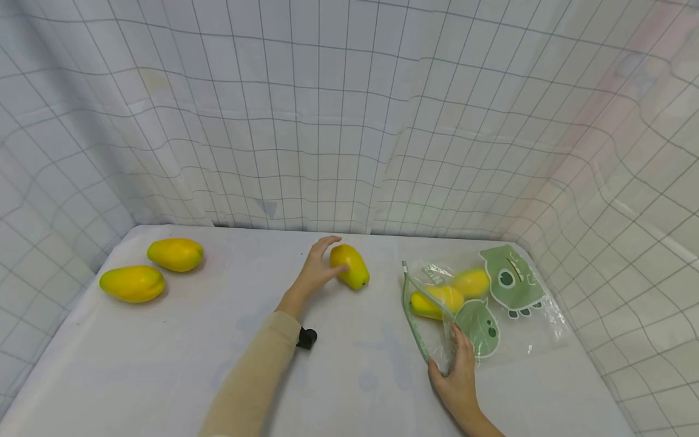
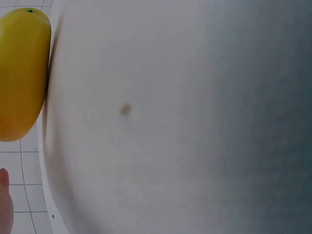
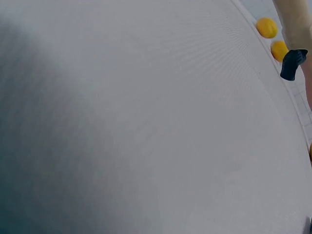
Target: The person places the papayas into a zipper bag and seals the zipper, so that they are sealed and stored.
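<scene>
Nearest, at the lower right, the right hand (image 1: 460,382) has thumb and fingers apart at the green-edged mouth of a clear bag (image 1: 514,282); whether they pinch the film I cannot tell. A beige sleeve (image 1: 256,376) crosses the white table (image 1: 355,394), a small black object (image 1: 307,338) beside its cuff. Farther on, the left hand (image 1: 314,267) is spread wide about a yellow fruit (image 1: 355,265) lying on the table — contact is unclear. Two bagged fruits (image 1: 439,301) lie right of it; two loose fruits (image 1: 132,283) lie far left — beyond them hangs a checked curtain (image 1: 338,121).
</scene>
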A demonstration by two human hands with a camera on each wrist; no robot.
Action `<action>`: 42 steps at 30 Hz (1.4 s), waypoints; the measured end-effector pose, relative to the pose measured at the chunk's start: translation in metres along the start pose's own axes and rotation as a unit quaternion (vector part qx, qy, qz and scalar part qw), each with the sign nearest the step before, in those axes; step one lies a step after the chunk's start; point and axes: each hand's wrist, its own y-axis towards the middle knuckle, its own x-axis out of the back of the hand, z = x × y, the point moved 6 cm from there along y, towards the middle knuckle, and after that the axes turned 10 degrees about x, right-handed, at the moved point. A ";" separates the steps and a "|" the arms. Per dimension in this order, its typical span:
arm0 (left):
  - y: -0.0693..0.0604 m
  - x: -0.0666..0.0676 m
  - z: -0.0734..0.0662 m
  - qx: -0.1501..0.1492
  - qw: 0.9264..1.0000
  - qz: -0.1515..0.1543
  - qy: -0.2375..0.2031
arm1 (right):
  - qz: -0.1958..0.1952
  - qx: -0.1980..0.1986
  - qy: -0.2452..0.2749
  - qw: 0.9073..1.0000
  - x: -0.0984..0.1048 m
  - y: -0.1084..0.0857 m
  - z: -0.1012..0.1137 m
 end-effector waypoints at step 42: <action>-0.001 -0.005 0.020 0.048 0.995 0.093 0.003 | -0.007 0.017 -0.010 1.000 0.002 0.002 0.005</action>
